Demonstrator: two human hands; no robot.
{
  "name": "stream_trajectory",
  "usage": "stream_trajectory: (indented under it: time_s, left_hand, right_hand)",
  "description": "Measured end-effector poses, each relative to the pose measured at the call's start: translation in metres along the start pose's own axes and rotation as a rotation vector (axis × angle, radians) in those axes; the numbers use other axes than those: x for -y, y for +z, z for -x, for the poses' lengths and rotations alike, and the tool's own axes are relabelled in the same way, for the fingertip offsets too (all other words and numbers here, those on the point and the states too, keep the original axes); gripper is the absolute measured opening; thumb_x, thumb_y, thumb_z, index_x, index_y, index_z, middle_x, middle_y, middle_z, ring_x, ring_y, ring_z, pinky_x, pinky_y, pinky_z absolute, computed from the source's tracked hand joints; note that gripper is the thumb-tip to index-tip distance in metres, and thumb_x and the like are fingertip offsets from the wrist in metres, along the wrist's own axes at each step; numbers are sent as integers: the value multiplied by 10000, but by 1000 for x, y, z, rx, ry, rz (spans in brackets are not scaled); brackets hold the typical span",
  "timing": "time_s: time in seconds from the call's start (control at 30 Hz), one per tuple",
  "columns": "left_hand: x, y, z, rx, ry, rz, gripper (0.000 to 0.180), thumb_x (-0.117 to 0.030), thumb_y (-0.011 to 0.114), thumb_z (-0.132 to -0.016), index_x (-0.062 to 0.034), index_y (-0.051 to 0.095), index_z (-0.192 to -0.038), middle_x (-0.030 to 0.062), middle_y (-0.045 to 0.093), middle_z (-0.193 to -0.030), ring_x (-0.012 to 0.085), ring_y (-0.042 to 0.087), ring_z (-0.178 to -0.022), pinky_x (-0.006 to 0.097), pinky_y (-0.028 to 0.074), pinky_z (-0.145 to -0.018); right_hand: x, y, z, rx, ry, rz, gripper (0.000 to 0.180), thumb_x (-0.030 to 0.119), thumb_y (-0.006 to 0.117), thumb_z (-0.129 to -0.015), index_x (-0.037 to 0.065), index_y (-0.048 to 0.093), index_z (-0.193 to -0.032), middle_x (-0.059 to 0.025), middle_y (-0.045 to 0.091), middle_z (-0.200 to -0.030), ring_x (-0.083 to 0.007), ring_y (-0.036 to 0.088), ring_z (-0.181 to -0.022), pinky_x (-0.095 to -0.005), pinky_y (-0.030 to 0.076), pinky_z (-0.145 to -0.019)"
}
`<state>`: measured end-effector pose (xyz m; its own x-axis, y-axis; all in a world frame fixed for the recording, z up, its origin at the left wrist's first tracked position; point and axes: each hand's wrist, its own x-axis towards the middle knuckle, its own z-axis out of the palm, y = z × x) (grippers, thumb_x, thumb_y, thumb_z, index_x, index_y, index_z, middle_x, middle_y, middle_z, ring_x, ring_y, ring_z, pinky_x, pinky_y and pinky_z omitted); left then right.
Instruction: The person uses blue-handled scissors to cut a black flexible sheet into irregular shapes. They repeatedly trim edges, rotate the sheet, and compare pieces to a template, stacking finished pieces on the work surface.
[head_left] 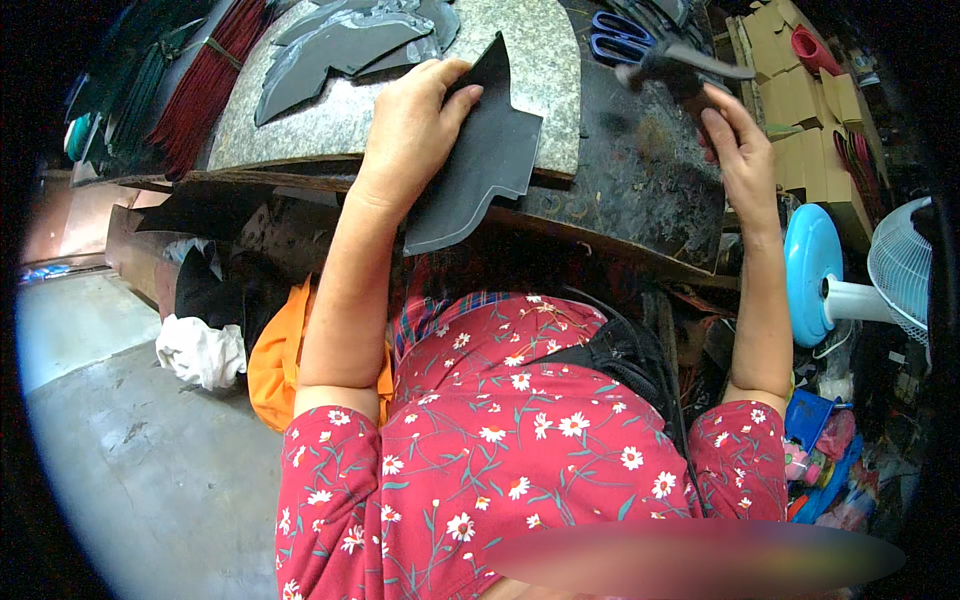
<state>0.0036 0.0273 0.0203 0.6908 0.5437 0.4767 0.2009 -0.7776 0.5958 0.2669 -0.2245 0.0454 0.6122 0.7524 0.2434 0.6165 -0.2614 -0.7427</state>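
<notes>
The left hand (412, 130) pinches a dark cut sheet (478, 160), which hangs over the edge of the stone slab (520, 60). The right hand (738, 140) is closed around a hammer (680, 70), its handle mostly hidden in the fist. Further right sit cardboard boxes (800, 100), contents unclear.

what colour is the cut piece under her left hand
Black, or very dark grey: the flat cut piece under the left hand, in the head view.

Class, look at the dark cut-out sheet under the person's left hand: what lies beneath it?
The dark sheet lies on a speckled stone slab, its lower part overhanging the workbench edge. The left hand presses on it. Whatever the slab carries directly under the sheet is covered.
</notes>
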Motion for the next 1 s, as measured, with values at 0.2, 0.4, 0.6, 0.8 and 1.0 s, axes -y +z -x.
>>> stream_trajectory:
  time_s: [0.2, 0.4, 0.6, 0.8, 1.0]
  left_hand:
    - [-3, -6, -5, 109, -154, 113, 361, -171, 717, -887, -18, 559, -1173, 263, 686, -949, 445, 666, -932, 463, 523, -813]
    - [6, -7, -13, 137, -55, 56, 297, -177, 678, -912, 2, 569, -1124, 290, 676, -942, 463, 654, -957, 476, 515, -840]
    - [11, -7, -16, 177, -52, 24, 268, -185, 701, -907, -13, 625, -1098, 156, 683, -889, 251, 652, -805, 353, 518, -762]
    - [9, -11, -16, 181, -56, 72, 266, -183, 694, -893, 1, 629, -1073, 217, 691, -927, 355, 670, -890, 406, 522, -802]
    - [6, -11, -16, 188, -52, 132, 259, -173, 683, -892, 7, 624, -1069, 247, 693, -948, 411, 679, -933, 439, 528, -825]
  right_hand:
    - [76, 66, -2, 73, -358, 158, 346, 357, 638, -976, 219, 672, -1292, -95, 724, -1168, -237, 740, -924, -327, 568, -765]
    - [77, 62, -27, -64, -478, 468, 333, 462, 610, -955, 314, 696, -1240, -79, 740, -1006, -289, 719, -847, -383, 572, -691]
    - [72, 77, -32, -3, -378, 327, 360, 514, 600, -948, 320, 695, -1236, -118, 736, -995, -335, 715, -860, -404, 575, -726]
    - [83, 65, -49, -31, -296, 274, 344, 454, 650, -949, 325, 693, -1265, -48, 752, -1067, -207, 739, -899, -318, 558, -748]
    - [79, 88, -47, 44, -337, 392, 363, 537, 588, -942, 353, 689, -1239, -109, 736, -964, -332, 715, -840, -427, 569, -690]
